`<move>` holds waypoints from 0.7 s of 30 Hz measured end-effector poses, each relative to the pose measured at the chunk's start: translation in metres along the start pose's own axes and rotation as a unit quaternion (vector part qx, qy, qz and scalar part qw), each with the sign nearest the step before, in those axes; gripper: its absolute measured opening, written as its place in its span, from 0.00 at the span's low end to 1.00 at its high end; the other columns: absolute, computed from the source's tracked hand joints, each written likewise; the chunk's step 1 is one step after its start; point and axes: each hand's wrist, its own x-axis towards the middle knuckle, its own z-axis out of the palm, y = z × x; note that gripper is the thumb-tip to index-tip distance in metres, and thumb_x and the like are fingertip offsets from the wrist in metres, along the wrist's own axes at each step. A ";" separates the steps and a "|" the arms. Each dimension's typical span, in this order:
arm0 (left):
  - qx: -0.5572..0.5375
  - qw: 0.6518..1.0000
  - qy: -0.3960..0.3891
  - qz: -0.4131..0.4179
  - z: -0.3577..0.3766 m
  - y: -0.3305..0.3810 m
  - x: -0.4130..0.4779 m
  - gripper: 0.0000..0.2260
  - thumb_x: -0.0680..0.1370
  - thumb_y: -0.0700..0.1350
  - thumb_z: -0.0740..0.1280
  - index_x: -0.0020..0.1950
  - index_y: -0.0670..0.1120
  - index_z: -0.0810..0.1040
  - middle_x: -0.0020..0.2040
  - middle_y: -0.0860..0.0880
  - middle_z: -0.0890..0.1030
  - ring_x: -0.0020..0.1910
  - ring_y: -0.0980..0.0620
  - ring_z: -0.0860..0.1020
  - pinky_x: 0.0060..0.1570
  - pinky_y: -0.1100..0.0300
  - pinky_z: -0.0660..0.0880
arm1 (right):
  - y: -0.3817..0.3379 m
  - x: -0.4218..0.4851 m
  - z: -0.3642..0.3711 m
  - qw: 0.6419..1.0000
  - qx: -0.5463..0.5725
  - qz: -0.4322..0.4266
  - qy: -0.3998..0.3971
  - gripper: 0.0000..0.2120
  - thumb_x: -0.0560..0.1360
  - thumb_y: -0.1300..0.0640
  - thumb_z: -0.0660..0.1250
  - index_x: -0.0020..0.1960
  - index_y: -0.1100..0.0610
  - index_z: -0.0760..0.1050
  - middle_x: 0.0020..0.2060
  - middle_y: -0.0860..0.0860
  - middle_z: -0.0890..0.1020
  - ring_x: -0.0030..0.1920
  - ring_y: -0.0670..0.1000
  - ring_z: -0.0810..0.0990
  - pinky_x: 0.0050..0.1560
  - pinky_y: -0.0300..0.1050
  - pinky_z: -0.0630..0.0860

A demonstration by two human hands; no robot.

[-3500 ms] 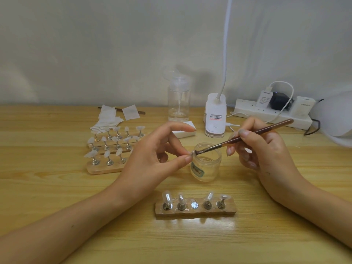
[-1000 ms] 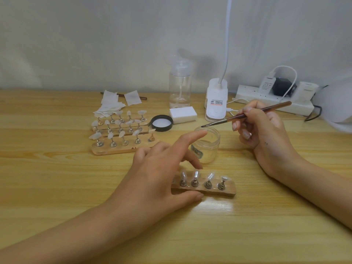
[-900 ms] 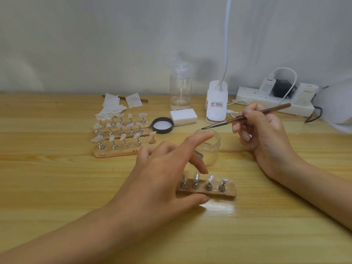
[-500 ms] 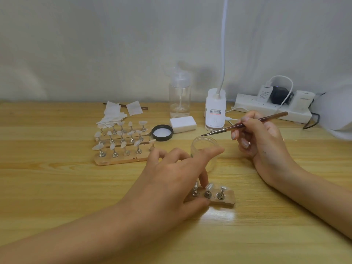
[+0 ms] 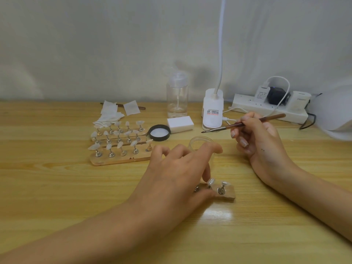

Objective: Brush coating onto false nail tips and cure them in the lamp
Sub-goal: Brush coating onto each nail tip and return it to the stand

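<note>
My left hand lies over a small wooden holder near the table's front. Its thumb and middle finger pinch a nail tip stand on that holder, and its index finger stretches over an open clear jar. One more tip on a metal stand shows at the holder's right end; the rest is hidden under the hand. My right hand grips a thin brown brush, held level above and to the right of the jar, bristles pointing left.
Larger wooden holders with several nail tips sit at the left, with white wipes behind. A black jar lid, white block, pump bottle, desk lamp base, power strip and white curing lamp line the back.
My left hand came down from the jar and slid right along the small holder onto the stand second from its right end. The brush lifted away from the jar.
</note>
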 end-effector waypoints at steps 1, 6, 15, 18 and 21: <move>0.000 1.000 0.008 0.005 0.000 0.001 0.000 0.27 0.76 0.60 0.66 0.66 0.69 0.52 0.49 0.64 0.74 0.55 0.64 0.64 0.61 0.59 0.54 | 0.000 0.000 0.000 1.000 0.000 -0.001 -0.001 0.12 0.82 0.60 0.57 0.40 0.54 0.69 0.29 0.50 0.78 0.26 0.45 0.65 0.24 0.36 0.60; 0.052 0.996 0.051 0.045 0.005 0.003 0.001 0.29 0.69 0.51 0.79 0.65 0.59 0.69 0.42 0.62 0.78 0.49 0.60 0.71 0.54 0.50 0.71 | 0.003 0.003 -0.002 1.000 0.003 -0.007 -0.004 0.11 0.82 0.60 0.57 0.41 0.55 0.69 0.29 0.51 0.78 0.25 0.45 0.66 0.23 0.35 0.61; 0.096 0.975 0.116 0.166 0.009 0.006 -0.003 0.33 0.70 0.41 0.79 0.69 0.54 0.66 0.45 0.61 0.82 0.48 0.55 0.80 0.48 0.50 0.74 | 0.004 0.003 -0.005 1.000 0.022 -0.018 -0.006 0.11 0.82 0.60 0.58 0.41 0.54 0.70 0.29 0.50 0.78 0.26 0.45 0.67 0.25 0.35 0.62; -0.028 0.980 0.136 0.142 -0.017 0.004 -0.001 0.22 0.77 0.48 0.69 0.68 0.58 0.66 0.44 0.63 0.79 0.48 0.64 0.76 0.48 0.64 0.72 | 0.004 0.003 -0.005 0.999 0.025 -0.020 0.003 0.11 0.82 0.60 0.57 0.41 0.55 0.68 0.28 0.49 0.78 0.27 0.45 0.67 0.28 0.38 0.63; -0.200 0.966 0.142 0.084 -0.044 -0.010 0.015 0.20 0.78 0.46 0.72 0.65 0.58 0.68 0.43 0.59 0.80 0.48 0.61 0.82 0.45 0.70 0.76 | 0.003 0.001 -0.003 0.999 0.021 -0.024 -0.009 0.12 0.82 0.61 0.55 0.40 0.54 0.65 0.29 0.49 0.78 0.26 0.45 0.67 0.25 0.36 0.62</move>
